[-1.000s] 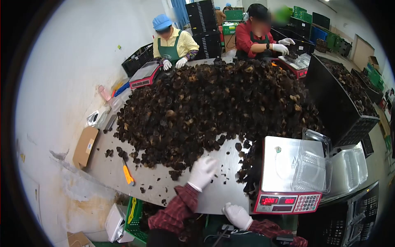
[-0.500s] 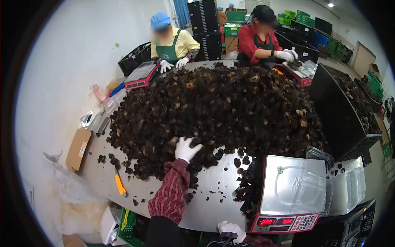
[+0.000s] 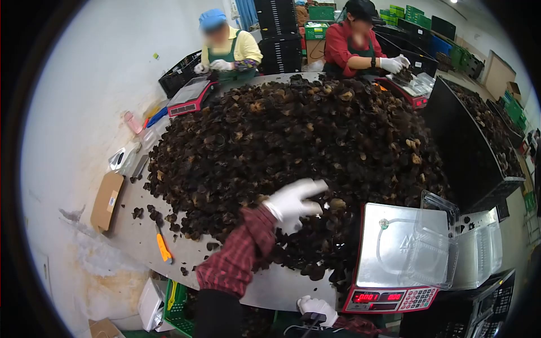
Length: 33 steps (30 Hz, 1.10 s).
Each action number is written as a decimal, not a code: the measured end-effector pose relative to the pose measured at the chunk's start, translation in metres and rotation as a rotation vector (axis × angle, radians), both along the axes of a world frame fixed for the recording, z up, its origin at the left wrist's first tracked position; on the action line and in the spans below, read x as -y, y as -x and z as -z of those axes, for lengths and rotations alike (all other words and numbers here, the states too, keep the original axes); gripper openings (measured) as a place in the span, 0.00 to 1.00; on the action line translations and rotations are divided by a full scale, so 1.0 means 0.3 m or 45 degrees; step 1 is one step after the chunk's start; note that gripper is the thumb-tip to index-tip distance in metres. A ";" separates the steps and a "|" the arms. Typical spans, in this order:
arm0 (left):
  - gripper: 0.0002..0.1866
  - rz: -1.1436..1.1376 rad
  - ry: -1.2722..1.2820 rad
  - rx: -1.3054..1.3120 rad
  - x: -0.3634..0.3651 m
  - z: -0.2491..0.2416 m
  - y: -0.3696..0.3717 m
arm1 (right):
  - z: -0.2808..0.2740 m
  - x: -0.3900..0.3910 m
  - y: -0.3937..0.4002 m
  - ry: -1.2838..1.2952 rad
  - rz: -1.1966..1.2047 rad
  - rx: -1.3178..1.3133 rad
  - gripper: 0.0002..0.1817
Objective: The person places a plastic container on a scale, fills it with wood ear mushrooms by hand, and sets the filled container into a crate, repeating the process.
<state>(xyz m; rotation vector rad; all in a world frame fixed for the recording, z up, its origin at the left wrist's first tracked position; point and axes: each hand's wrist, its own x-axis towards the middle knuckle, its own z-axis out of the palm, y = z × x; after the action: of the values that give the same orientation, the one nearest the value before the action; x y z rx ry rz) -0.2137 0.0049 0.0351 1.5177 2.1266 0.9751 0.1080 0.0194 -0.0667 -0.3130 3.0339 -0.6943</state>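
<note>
A big heap of dark dried mushrooms (image 3: 293, 141) covers the steel table (image 3: 276, 287). My left hand (image 3: 293, 200), in a white glove with a red plaid sleeve, lies spread on the heap's near edge, beside the scale, fingers apart and pointing right. My right hand (image 3: 316, 307), also gloved, rests low at the table's front edge; whether it holds anything is unclear. A red scale (image 3: 400, 259) with a steel pan stands at the right front, and a clear open clamshell box (image 3: 434, 242) sits on it.
Two gloved people work at the far side with their own scales (image 3: 189, 96). A black crate of mushrooms (image 3: 479, 135) stands at the right. An orange knife (image 3: 163, 248) and a cardboard piece (image 3: 107, 201) lie at the left. A stack of clear boxes (image 3: 479, 253) sits beside my scale.
My left hand has swept right along the heap's edge toward the scale, dragging mushrooms onto the bare steel. My right hand stayed low at the front edge.
</note>
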 end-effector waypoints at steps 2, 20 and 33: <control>0.26 -0.364 -0.102 -0.331 0.014 -0.117 0.184 | -0.005 -0.015 0.013 0.139 -0.025 0.091 0.07; 0.27 -0.399 0.401 -0.208 0.030 0.216 -0.060 | 0.023 -0.006 -0.011 0.006 -0.030 -0.146 0.10; 0.31 -0.307 0.306 -0.726 0.070 0.180 -0.388 | 0.082 -0.012 -0.020 0.178 -0.105 -0.272 0.09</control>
<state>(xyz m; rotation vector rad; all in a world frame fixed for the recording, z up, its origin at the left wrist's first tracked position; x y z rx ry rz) -0.0973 -0.0161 -0.0187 1.5714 2.7490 0.3436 0.1139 0.0229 -0.0912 -0.5460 3.1522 -0.9258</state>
